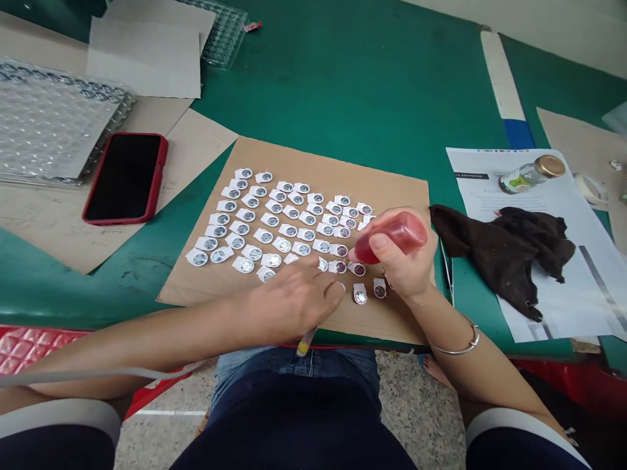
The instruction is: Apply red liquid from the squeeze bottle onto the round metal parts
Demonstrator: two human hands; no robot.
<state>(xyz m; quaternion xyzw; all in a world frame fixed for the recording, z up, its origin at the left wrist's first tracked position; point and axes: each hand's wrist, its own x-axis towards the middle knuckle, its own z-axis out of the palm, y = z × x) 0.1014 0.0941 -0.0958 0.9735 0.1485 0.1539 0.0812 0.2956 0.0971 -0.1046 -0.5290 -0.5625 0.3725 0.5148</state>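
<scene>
My right hand (409, 261) is wrapped round a red translucent bottle (399, 235), tilted over the right part of a brown cardboard sheet (294, 160). My left hand (306, 294) is closed low over the sheet's front, to the left of my right hand. A thin tool with a yellow end (304, 344) sticks out below my left hand, toward my body. Rows of small white tabs with round silvery discs (281, 245) lie on the cardboard. Two tabs, one of them here (360, 294), sit apart near the front right. Some discs on the right look darker.
A red-cased phone (126, 177) and a clear bubbled plastic tray (49, 124) lie at the left. At the right are a dark cloth (509, 251), tweezers (447, 274), printed paper (582, 294) and a small glass jar (531, 174). Grey card (147, 49) lies behind.
</scene>
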